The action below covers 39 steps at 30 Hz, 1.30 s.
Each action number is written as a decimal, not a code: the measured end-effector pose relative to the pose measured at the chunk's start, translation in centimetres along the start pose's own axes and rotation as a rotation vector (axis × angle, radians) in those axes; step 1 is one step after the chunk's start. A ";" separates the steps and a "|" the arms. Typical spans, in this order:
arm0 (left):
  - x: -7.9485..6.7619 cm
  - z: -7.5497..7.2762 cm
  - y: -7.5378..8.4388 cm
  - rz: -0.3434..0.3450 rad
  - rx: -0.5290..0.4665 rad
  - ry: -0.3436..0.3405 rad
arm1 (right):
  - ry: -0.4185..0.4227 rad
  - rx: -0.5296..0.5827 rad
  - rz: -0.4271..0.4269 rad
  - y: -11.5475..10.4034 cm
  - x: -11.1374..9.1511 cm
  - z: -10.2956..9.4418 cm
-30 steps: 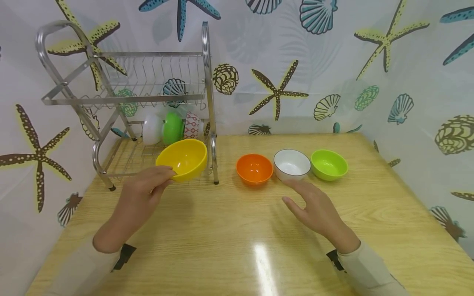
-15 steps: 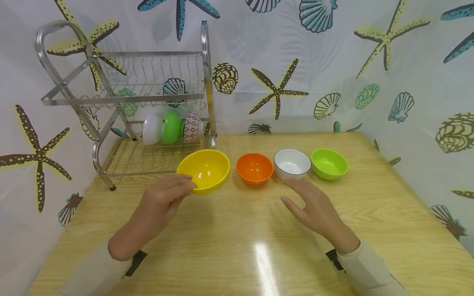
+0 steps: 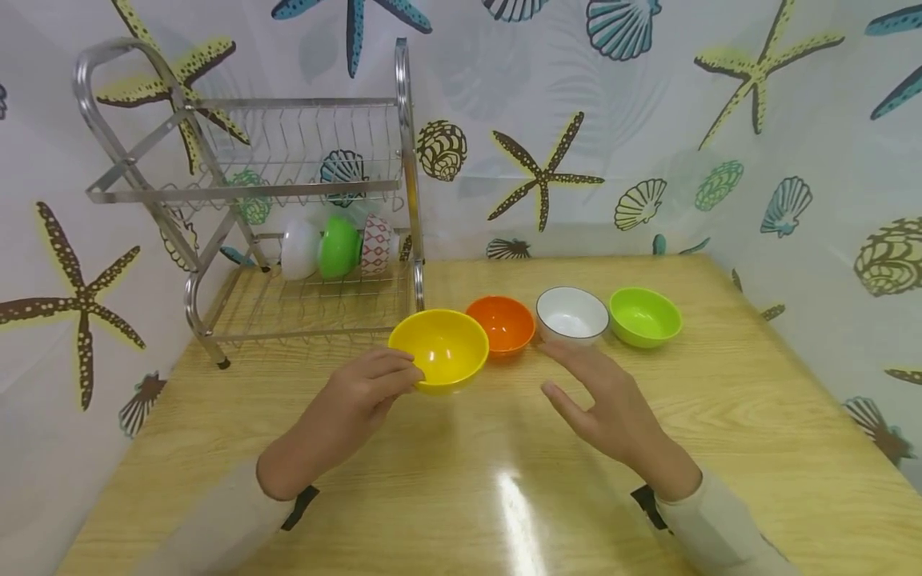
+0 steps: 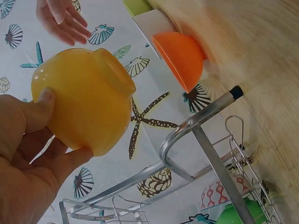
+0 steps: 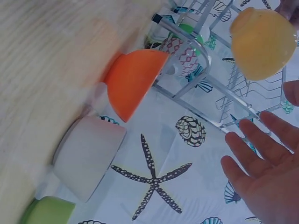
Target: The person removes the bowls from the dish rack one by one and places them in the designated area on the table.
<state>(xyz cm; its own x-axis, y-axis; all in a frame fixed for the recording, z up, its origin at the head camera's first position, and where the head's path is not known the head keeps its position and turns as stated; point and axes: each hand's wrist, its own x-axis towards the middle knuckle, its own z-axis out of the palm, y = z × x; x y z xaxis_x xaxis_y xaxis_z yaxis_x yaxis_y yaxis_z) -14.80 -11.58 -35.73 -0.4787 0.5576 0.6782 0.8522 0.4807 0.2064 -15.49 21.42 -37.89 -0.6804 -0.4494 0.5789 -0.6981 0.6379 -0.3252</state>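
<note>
My left hand [image 3: 367, 392] pinches the near left rim of a yellow bowl [image 3: 450, 352], which it holds above the table in front of the dish rack. In the left wrist view the yellow bowl [image 4: 84, 98] shows its outer side and foot ring, thumb on one face and fingers behind. My right hand [image 3: 608, 404] hovers with its fingers stretched out, holding nothing, just in front of the white bowl [image 3: 572, 312]. An orange bowl [image 3: 504, 324] stands left of the white one, partly overlapped by the yellow bowl in the head view. On the right sits a lime green bowl [image 3: 644, 318].
At the back left stands a two-tier metal dish rack [image 3: 252, 192]. Its lower tier holds a white bowl [image 3: 298, 250], a green bowl [image 3: 338, 248] and a red-patterned bowl [image 3: 376, 246], all on edge. A shell-print curtain [image 3: 490, 216] hangs behind the wooden table [image 3: 432, 512].
My left hand has carried the yellow bowl from in front of the rack to the right and nearer, toward the orange bowl. My right hand has barely moved.
</note>
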 end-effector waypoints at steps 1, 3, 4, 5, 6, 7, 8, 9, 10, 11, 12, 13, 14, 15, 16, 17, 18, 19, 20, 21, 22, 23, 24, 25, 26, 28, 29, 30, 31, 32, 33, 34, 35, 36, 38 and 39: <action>0.1 0.2 0.1 0.003 -0.004 -0.010 | 0.004 0.012 -0.015 -0.2 0.1 0.0; 0.2 0.7 0.2 0.010 -0.012 -0.028 | 0.015 0.035 -0.052 -0.6 0.2 -0.1; 0.2 0.9 0.2 0.015 -0.016 -0.033 | 0.024 0.036 -0.072 -0.7 0.2 -0.1; 0.3 1.1 0.3 0.021 -0.020 -0.038 | 0.033 0.036 -0.093 -0.9 0.2 0.0; 0.4 1.3 0.3 0.030 -0.021 -0.039 | 0.042 0.040 -0.114 -1.0 0.3 0.0; 0.5 1.5 0.4 0.037 -0.021 -0.041 | 0.051 0.043 -0.134 -1.2 0.3 0.0; 0.6 1.6 0.4 0.044 -0.018 -0.042 | 0.058 0.045 -0.152 -1.3 0.3 0.1; 0.6 1.8 0.5 0.052 -0.013 -0.042 | 0.062 0.052 -0.168 -1.4 0.4 0.1; 0.7 1.9 0.6 0.056 -0.009 -0.041 | 0.064 0.056 -0.183 -1.6 0.4 0.1; 0.8 2.1 0.7 0.062 -0.006 -0.041 | 0.062 0.060 -0.195 -1.7 0.4 0.2; 0.9 2.2 0.7 0.068 0.002 -0.038 | 0.057 0.067 -0.206 -1.9 0.5 0.2; 0.9 2.4 0.8 0.074 0.010 -0.037 | 0.052 0.069 -0.215 -2.0 0.5 0.2; 1.0 2.5 0.8 0.084 0.018 -0.036 | 0.047 0.073 -0.225 -2.1 0.5 0.2; 1.1 2.6 0.9 0.092 0.026 -0.036 | 0.041 0.076 -0.234 -2.2 0.6 0.2; 1.2 2.7 1.0 0.099 0.035 -0.036 | 0.036 0.074 -0.241 -2.4 0.6 0.2; 1.2 2.9 1.1 0.109 0.048 -0.036 | 0.031 0.075 -0.247 -2.5 0.5 0.3; 1.3 3.0 1.2 0.115 0.060 -0.037 | 0.025 0.073 -0.253 -2.5 0.5 0.3; 1.3 3.1 1.3 0.121 0.068 -0.038 | 0.021 0.073 -0.259 -2.6 0.5 0.4; 1.4 3.2 1.4 0.127 0.076 -0.038 | 0.016 0.072 -0.265 -2.7 0.5 0.4; 1.4 3.3 1.5 0.129 0.081 -0.040 | 0.005 0.071 -0.268 -2.8 0.5 0.4; 1.4 3.4 1.6 0.132 0.086 -0.040 | -0.005 0.069 -0.270 -2.9 0.5 0.5; 1.5 3.5 1.7 0.132 0.086 -0.043 | -0.015 0.067 -0.273 -3.0 0.5 0.5; 1.5 3.5 1.8 0.132 0.083 -0.046 | -0.028 0.063 -0.271 -3.1 0.4 0.5; 1.5 3.6 1.9 0.132 0.079 -0.051 | -0.039 0.061 -0.272 -3.2 0.4 0.6; 1.5 3.7 2.0 0.131 0.077 -0.057 | -0.051 0.056 -0.270 -3.3 0.4 0.6; 1.5 3.7 2.1 0.126 0.072 -0.069 | -0.060 0.042 -0.276 -3.5 0.4 0.7; 1.5 3.7 2.2 0.123 0.072 -0.075 | -0.063 0.034 -0.277 -3.6 0.3 0.7; 1.5 3.7 2.2 0.123 0.073 -0.078 | -0.064 0.028 -0.277 -3.6 0.3 0.8; 1.5 3.7 2.3 0.125 0.076 -0.081 | -0.059 0.024 -0.284 -3.6 0.3 0.9; 1.5 3.7 2.3 0.129 0.081 -0.082 | -0.053 0.021 -0.289 -3.7 0.2 0.9; 1.5 3.7 2.4 0.131 0.083 -0.083 | -0.045 0.020 -0.296 -3.7 0.2 1.0; 1.5 3.7 2.4 0.135 0.086 -0.083 | -0.042 0.021 -0.300 -3.6 0.2 1.1; 1.5 3.8 2.4 0.139 0.088 -0.082 | -0.038 0.022 -0.307 -3.6 0.2 1.1; 1.5 3.8 2.4 0.142 0.088 -0.082 | -0.033 0.025 -0.315 -3.6 0.2 1.2; 1.5 3.8 2.5 0.141 0.087 -0.086 | -0.028 0.025 -0.327 -3.6 0.3 1.3; 1.5 3.9 2.5 0.138 0.084 -0.088 | -0.025 0.023 -0.331 -3.6 0.3 1.3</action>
<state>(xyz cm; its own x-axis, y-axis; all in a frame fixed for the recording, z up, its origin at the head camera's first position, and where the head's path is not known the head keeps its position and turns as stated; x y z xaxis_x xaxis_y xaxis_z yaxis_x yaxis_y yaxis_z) -14.23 -6.94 -36.91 -0.3779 0.6775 0.6310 0.8924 0.4482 0.0532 -13.48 18.15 -37.49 -0.4208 -0.6456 0.6373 -0.8869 0.4403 -0.1396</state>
